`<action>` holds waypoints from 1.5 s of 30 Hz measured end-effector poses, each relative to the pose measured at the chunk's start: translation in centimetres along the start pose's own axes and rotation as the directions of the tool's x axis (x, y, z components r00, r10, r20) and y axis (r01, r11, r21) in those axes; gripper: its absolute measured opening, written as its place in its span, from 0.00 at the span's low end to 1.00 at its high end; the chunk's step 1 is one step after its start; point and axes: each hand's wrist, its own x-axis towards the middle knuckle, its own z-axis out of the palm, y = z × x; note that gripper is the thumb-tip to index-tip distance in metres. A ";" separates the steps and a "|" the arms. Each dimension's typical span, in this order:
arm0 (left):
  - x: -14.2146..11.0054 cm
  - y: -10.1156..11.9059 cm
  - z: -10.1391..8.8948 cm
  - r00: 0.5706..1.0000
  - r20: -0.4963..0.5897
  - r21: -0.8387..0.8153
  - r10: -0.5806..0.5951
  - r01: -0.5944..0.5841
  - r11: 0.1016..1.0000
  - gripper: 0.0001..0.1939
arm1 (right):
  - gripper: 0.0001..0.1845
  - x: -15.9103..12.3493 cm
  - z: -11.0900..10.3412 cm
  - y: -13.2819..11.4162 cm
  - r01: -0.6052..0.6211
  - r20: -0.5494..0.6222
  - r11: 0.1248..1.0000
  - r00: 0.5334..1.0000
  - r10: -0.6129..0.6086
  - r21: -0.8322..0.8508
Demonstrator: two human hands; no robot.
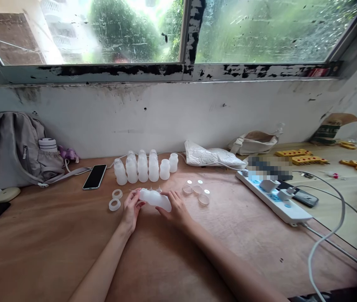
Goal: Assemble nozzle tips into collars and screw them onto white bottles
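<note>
Between my two hands is a frosted white plastic bottle (156,199), tipped on its side just above the table. My left hand (131,213) closes its fingers around the neck end at the left. My right hand (178,213) grips the bottom end. Left of my left hand lie two translucent rings (114,204). Right of my right hand are several clear round lids (203,199) and small white discs (206,191). Small clear pointed pieces (159,189) show partly behind the held bottle. Farther back stand several frosted bottles with tops (142,167) and two shorter ones without tops (164,170).
A phone (94,176) and a grey backpack (11,147) lie to the left. Behind, a white plastic package (211,155) and a pale bag (255,142) rest by the wall. A power strip (275,201) with looping cables, another phone (304,196) and yellow parts (310,160) occupy the right.
</note>
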 end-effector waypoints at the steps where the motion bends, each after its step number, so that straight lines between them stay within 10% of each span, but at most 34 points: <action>1: -0.1 0.0 0.1 1.000 0.005 0.005 -0.002 0.002 1.000 0.11 | 0.20 0.0 0.0 0.0 0.005 -0.005 1.000 1.000 -0.005 -0.002; 45: -0.8 0.6 0.4 0.979 -0.111 0.186 -0.170 0.189 0.964 0.17 | 0.23 -0.6 -0.5 -1.1 0.304 0.000 0.944 0.952 -0.306 0.124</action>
